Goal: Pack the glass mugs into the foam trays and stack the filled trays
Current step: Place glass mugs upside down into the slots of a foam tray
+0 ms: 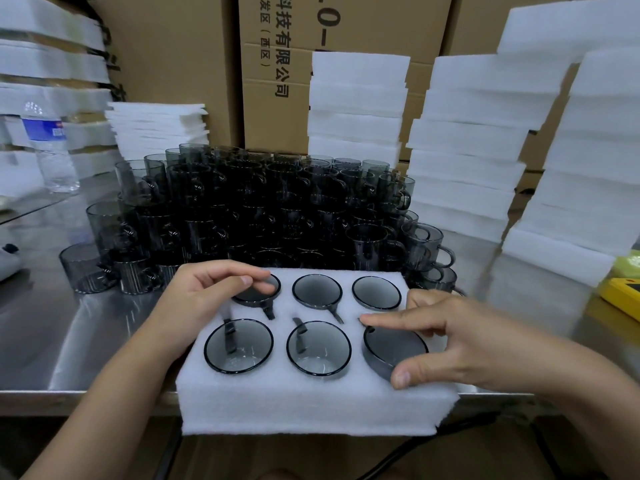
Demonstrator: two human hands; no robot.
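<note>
**Sixth mug going down into the tray**

The tray point(311, 403) lies at the near edge of the table point(69, 323), close to us, so both hands can reach all six holes. Every hole holds a mug, with its handle in a slot cut in the foam. Our right hand point(460, 341) grips the near-right mug point(394, 351) between thumb and forefinger. It stands a little higher than its neighbours, so we judge it is not yet fully seated. Our left hand point(204, 296) pinches the rim of the far-left mug point(258, 295), probably to settle it. Behind the tray waits the pile point(259, 209) of loose mugs.
</note>
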